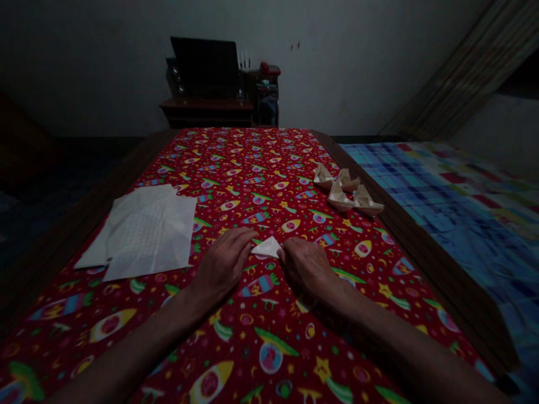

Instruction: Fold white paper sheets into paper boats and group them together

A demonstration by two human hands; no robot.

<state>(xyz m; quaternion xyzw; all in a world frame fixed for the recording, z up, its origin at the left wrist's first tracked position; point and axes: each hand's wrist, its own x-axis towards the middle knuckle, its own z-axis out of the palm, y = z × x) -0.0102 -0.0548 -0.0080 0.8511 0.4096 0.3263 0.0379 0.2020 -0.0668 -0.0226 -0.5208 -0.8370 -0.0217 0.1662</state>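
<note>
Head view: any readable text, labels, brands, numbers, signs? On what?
None readable.
Sheet stack: faint lines of text or print, too blurred to read.
Red cloth: rocket and star pictures, no lettering I can make out.
Dark screen: no legible brand.

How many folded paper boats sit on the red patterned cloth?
4 pale folded-paper boats, clustered at right: one leftmost, one back middle, one front middle, one rightmost. They overlap, so more may be hidden.
</note>
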